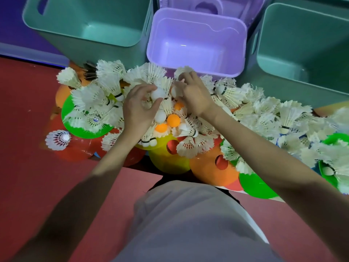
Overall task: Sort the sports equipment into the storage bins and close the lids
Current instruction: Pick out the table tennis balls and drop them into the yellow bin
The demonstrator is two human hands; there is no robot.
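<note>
Red floor (pixel 28 176) under three open bins (pixel 196 42), flat coloured discs (pixel 211 171) and a loose shuttlecock (pixel 58 140).

A red floor (pixel 28 167) spreads across the lower scene under even indoor light. Beyond the floor's far left edge runs a pale ledge (pixel 32 55), with a purple wall (pixel 11 19) rising directly behind it.

Left hand (pixel 138 106): fingers curled, pinching a white ball (pixel 157 93), just before the purple bin (pixel 196 42).
Right hand (pixel 192 95): fingers curled, nearer that bin.
</note>
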